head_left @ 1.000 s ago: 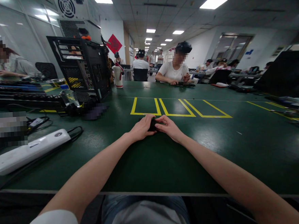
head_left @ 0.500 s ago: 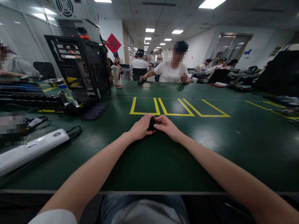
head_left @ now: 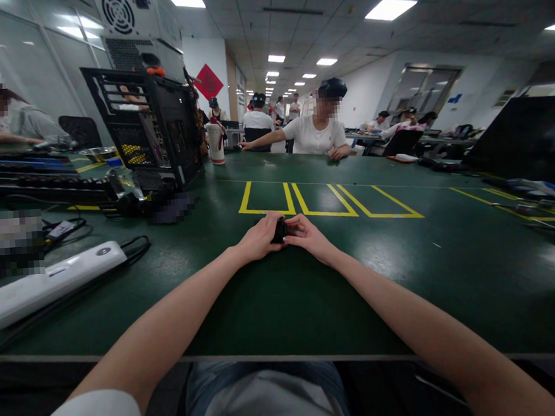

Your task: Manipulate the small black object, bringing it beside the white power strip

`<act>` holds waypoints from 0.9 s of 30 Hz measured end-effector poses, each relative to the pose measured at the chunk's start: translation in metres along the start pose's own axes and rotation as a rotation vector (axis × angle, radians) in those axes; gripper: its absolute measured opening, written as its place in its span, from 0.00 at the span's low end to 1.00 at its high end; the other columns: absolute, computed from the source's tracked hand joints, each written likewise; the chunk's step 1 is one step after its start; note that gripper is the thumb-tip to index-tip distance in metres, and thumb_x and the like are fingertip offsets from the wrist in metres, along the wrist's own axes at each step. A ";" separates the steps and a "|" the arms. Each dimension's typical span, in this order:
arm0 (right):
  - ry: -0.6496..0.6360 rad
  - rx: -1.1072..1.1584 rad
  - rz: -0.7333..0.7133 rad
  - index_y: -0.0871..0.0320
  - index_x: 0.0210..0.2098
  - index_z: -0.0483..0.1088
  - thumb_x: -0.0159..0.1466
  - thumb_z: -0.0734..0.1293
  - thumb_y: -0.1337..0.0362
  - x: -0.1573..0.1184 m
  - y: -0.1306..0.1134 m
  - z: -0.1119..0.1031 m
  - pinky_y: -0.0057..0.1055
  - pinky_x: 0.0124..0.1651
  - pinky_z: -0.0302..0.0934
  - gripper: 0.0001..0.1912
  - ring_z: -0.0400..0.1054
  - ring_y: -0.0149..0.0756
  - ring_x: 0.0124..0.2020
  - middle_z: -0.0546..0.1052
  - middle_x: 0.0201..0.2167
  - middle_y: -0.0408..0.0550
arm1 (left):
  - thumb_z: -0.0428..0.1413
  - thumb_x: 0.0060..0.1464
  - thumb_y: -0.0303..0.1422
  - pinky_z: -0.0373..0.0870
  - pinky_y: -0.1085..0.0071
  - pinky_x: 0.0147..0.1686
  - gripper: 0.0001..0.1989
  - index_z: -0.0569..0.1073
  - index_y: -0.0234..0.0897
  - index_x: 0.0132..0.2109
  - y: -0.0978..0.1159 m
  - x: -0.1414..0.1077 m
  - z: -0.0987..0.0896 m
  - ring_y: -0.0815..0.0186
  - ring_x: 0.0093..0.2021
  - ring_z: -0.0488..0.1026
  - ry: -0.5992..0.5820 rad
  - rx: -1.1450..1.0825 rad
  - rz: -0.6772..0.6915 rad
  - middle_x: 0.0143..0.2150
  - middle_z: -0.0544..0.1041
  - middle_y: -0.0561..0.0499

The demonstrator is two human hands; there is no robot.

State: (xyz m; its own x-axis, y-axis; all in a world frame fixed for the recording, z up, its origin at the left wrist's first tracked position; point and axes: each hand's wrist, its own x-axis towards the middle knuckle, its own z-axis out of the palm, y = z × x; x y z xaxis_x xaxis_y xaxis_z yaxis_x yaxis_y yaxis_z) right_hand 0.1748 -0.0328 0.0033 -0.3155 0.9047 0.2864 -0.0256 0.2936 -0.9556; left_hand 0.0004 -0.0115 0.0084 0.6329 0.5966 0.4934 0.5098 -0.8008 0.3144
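A small black block-like object (head_left: 280,231) is held between my two hands, just above or on the green table (head_left: 284,296); its exact kind I cannot make out. My left hand (head_left: 259,238) wraps around it from the left, thumb below and fingers over the top. From the right, my right hand (head_left: 308,237) pinches at its side with thumb and fingertips. Much of the object is hidden behind the fingers. Just beyond my hands, yellow tape outlines (head_left: 325,214) mark the tabletop.
At left lie a white power strip (head_left: 55,284) with a black cable and a black open computer case (head_left: 158,127). A white cup (head_left: 216,142) stands beyond. Across the table sits a person in a white shirt (head_left: 317,132). Tools (head_left: 534,206) lie at far right.
The person across the table has stretched an arm further to the left and lowered the other hand. My hands stay on the black object, with slight finger shifts. The view has turned slightly.
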 end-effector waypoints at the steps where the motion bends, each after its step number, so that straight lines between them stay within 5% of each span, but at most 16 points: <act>1: 0.014 -0.007 0.006 0.54 0.35 0.62 0.48 0.69 0.65 0.000 -0.001 0.000 0.37 0.50 0.58 0.16 0.65 0.31 0.41 0.68 0.38 0.42 | 0.56 0.44 0.35 0.66 0.58 0.43 0.28 0.53 0.37 0.51 0.000 0.000 0.000 0.56 0.47 0.64 0.003 0.000 0.000 0.49 0.61 0.43; 27: 0.058 -0.086 0.044 0.54 0.41 0.62 0.52 0.67 0.59 0.003 0.002 0.001 0.38 0.48 0.58 0.18 0.64 0.33 0.41 0.68 0.39 0.45 | 0.57 0.44 0.35 0.66 0.57 0.44 0.29 0.53 0.38 0.51 0.000 0.001 0.000 0.56 0.47 0.64 -0.006 -0.001 -0.017 0.49 0.61 0.44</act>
State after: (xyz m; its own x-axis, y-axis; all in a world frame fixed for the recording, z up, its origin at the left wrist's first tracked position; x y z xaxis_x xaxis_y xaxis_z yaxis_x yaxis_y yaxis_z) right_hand 0.1727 -0.0300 0.0016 -0.2594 0.9329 0.2500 0.0694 0.2762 -0.9586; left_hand 0.0010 -0.0107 0.0091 0.6278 0.6104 0.4830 0.5196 -0.7907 0.3239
